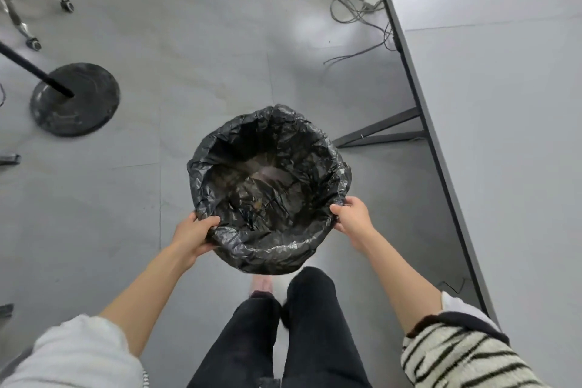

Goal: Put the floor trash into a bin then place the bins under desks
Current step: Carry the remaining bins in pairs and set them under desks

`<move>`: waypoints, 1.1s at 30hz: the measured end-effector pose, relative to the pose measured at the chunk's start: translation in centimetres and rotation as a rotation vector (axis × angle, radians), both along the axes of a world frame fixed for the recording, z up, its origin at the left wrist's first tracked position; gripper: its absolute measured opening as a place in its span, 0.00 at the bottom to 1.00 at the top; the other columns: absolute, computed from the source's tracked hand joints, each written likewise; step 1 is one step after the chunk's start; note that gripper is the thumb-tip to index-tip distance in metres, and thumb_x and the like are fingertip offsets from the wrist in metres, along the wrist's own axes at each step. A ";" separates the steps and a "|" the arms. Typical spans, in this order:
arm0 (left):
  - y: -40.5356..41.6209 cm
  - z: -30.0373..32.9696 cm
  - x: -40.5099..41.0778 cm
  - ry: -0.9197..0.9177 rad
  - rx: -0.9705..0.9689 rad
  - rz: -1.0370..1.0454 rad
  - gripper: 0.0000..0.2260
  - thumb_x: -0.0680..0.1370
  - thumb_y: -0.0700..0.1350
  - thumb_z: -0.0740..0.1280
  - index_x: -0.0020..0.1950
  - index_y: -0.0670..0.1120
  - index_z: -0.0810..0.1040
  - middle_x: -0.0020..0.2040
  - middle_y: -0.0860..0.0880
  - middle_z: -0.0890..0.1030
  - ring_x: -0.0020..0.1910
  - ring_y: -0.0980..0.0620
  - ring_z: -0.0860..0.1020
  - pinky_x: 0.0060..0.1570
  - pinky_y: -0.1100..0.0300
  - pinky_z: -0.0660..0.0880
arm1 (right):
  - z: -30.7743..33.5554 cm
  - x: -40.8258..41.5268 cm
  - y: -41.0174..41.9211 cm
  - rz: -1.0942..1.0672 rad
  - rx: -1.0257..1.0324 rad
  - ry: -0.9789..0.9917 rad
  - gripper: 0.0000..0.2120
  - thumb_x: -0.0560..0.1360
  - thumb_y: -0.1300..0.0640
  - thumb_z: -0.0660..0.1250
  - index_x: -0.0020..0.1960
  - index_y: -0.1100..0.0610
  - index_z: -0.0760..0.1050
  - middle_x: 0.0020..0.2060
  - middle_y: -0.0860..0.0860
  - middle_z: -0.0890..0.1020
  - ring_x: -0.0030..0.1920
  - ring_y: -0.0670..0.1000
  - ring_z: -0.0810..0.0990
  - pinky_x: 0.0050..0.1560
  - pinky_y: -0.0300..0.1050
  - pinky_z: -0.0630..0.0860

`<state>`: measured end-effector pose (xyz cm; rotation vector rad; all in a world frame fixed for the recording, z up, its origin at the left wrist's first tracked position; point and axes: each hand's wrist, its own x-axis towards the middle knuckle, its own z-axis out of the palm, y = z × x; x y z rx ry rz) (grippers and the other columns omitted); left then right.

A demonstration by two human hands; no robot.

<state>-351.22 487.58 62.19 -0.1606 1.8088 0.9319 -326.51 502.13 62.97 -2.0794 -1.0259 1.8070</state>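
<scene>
A round bin (220, 142) lined with a crumpled black plastic bag is in the middle of the head view, in front of my legs. My left hand (193, 235) grips its near-left rim. My right hand (352, 214) grips its near-right rim. Some dark, crumpled trash lies at the bottom of the liner. A grey desk (491, 104) with a dark edge runs along the right side, and its black metal leg frame (381, 129) stands on the floor just right of the bin.
A black round stand base (75, 99) with a slanted pole sits on the grey floor at left. An office chair's chrome legs and casters (31, 9) are at upper left. Loose grey cables (356, 9) lie under the desk's far end.
</scene>
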 end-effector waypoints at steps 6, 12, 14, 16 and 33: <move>12.4 -6.1 -2.9 -0.008 -0.057 -0.082 0.08 0.77 0.39 0.66 0.54 0.46 0.72 0.48 0.47 0.79 0.47 0.47 0.79 0.49 0.51 0.76 | -6.5 -2.9 11.7 -0.104 -0.104 0.020 0.18 0.77 0.71 0.58 0.66 0.67 0.66 0.60 0.64 0.77 0.51 0.55 0.76 0.60 0.58 0.75; 24.0 -15.4 -4.5 0.022 -0.107 -0.085 0.07 0.76 0.37 0.64 0.49 0.48 0.72 0.41 0.51 0.79 0.38 0.54 0.78 0.38 0.57 0.76 | -14.7 -5.1 22.5 -0.198 -0.165 -0.010 0.19 0.78 0.73 0.54 0.68 0.67 0.64 0.65 0.64 0.74 0.61 0.60 0.76 0.49 0.51 0.76; 26.7 -18.7 -5.2 0.010 -0.108 -0.109 0.07 0.77 0.37 0.65 0.50 0.47 0.72 0.42 0.51 0.79 0.39 0.54 0.78 0.42 0.55 0.77 | -18.0 -5.9 25.2 -0.207 -0.188 -0.023 0.19 0.78 0.73 0.54 0.68 0.66 0.64 0.65 0.64 0.74 0.63 0.61 0.75 0.53 0.53 0.75; 28.7 -21.7 -5.6 -0.014 -0.099 -0.131 0.07 0.77 0.36 0.65 0.53 0.45 0.72 0.43 0.51 0.79 0.40 0.53 0.78 0.41 0.56 0.77 | -21.2 -6.3 27.1 -0.207 -0.181 -0.035 0.19 0.78 0.73 0.53 0.67 0.65 0.66 0.63 0.63 0.75 0.57 0.58 0.76 0.55 0.54 0.75; 37.2 -42.6 -2.7 0.062 -0.092 -0.388 0.19 0.78 0.41 0.64 0.68 0.44 0.65 0.64 0.46 0.75 0.61 0.46 0.75 0.64 0.48 0.72 | -42.8 -5.4 33.1 -0.406 -0.074 -0.395 0.22 0.75 0.68 0.53 0.65 0.53 0.67 0.58 0.56 0.77 0.55 0.57 0.77 0.60 0.56 0.76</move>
